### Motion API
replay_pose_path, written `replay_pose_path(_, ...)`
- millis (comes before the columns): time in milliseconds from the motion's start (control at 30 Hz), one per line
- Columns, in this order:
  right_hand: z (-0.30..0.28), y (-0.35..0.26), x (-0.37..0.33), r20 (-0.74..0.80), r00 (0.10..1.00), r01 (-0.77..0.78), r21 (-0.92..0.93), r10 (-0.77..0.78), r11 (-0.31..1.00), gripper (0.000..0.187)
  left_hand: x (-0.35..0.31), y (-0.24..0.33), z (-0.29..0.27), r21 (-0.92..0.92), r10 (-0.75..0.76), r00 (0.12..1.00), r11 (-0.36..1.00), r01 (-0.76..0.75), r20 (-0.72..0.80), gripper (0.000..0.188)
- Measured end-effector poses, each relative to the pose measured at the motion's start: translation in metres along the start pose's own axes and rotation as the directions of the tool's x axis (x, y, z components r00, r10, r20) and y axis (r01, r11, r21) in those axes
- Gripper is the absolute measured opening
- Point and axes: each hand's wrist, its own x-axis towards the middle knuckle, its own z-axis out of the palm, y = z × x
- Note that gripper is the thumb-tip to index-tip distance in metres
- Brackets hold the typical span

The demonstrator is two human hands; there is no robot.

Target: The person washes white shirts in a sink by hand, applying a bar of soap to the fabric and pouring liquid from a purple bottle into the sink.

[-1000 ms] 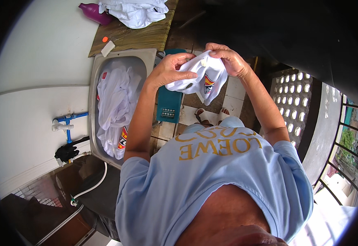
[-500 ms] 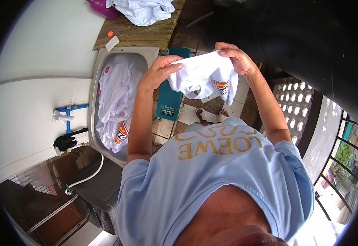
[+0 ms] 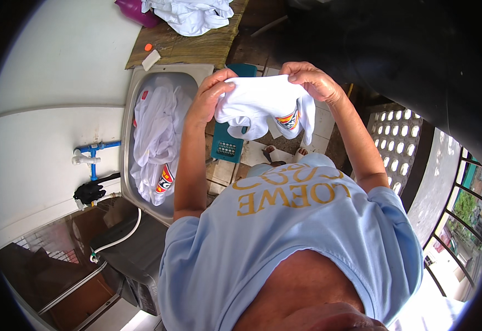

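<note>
Stretched between my hands is a white garment (image 3: 260, 96) with a red, yellow and black printed patch; its lower part hangs bunched in folds. My left hand (image 3: 210, 96) pinches one end, thumb on top. The other end is gripped by my right hand (image 3: 310, 80), with cloth drooping below the fingers. The fabric's upper edge runs nearly straight from hand to hand. To the left, more white clothes (image 3: 158, 138) lie heaped in a metal sink (image 3: 202, 70), some with similar coloured patches.
A wooden counter (image 3: 197, 54) beyond the sink holds white clothes (image 3: 188, 16), a purple container (image 3: 136, 12), a white bar (image 3: 151, 59) and an orange cap (image 3: 148, 47). Below my hands stands a teal plastic stool (image 3: 227, 143) on the tiled floor. Blue pipes (image 3: 93, 157) run along the left wall.
Both hands have shifted slightly left with the garment. My right hand is a little lower, the left slightly higher, so the cloth's top edge is more level.
</note>
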Motion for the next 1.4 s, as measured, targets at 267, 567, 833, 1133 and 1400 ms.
replay_pose_path(267,-0.008,0.004,0.008,0.114,0.99,-0.04,-0.299,0.078,0.953,0.024,-0.004,0.023,-0.025,-0.22,0.01,0.99,0.975,-0.04,-0.138,0.019)
replay_pose_path(567,-0.012,0.007,0.031,0.101,0.993,-0.029,-0.27,0.058,0.962,0.023,-0.016,0.019,-0.054,-0.224,-0.082,0.988,0.973,0.052,-0.128,0.018)
replay_pose_path(833,0.014,-0.017,0.055,0.106,0.994,-0.008,-0.1,0.018,0.995,0.023,-0.03,0.031,-0.062,0.141,-0.175,0.985,0.974,0.175,-0.013,0.035)
replay_pose_path(1133,0.075,-0.111,0.117,0.327,0.941,0.201,-0.326,-0.089,0.924,0.027,-0.052,0.053,-0.096,-0.108,0.18,0.967,0.974,-0.201,-0.181,0.029)
replay_pose_path(1400,0.182,-0.239,0.173,0.229,0.833,0.547,-0.473,-0.503,0.69,0.023,-0.064,0.229,-0.161,-0.034,0.645,0.606,0.671,-0.74,-0.465,0.047)
